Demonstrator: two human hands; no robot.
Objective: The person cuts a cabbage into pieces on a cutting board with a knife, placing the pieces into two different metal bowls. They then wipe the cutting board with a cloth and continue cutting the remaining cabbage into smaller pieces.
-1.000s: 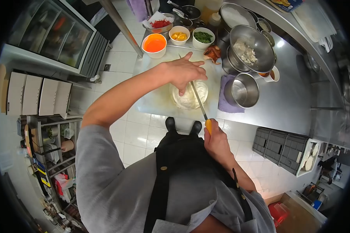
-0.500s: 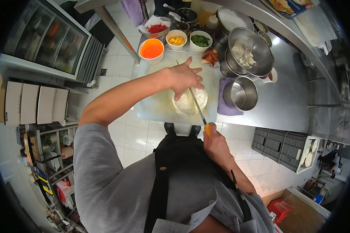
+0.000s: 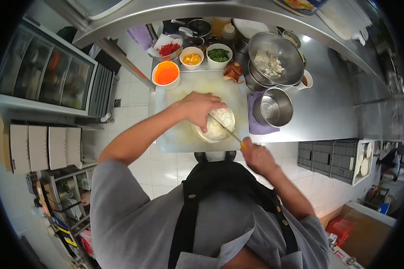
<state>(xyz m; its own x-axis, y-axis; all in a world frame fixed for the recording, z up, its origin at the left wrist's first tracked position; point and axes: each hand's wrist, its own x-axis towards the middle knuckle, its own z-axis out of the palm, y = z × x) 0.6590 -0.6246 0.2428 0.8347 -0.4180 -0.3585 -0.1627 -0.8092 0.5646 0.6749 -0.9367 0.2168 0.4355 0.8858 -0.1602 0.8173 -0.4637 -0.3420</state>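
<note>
A round, flat food with a creamy white top [image 3: 223, 126], its exact kind unclear, lies on the pale cutting board [image 3: 177, 139]. My left hand [image 3: 199, 110] rests over its upper left side, thumb apart from the fingers, spread on either side of the blade. My right hand [image 3: 259, 158], at the lower right, is closed round the yellow handle of a long knife [image 3: 229, 131]. The blade slants across the white top, and its far end is hidden under my left hand.
Behind the board stand bowls of orange liquid [image 3: 166, 73], yellow pieces [image 3: 192, 58] and chopped greens [image 3: 219, 55]. A browned food piece [image 3: 233, 72] lies at its back edge. To the right are a steel pot [image 3: 274, 107] and a tilted mixing bowl [image 3: 285, 51]. A metal shelf [image 3: 175, 13] runs overhead.
My left hand has dropped from above the blade onto the round food, fingers less stretched. The knife has drawn back toward the lower right, its tip no longer showing past the hand. The camera view has shifted.
</note>
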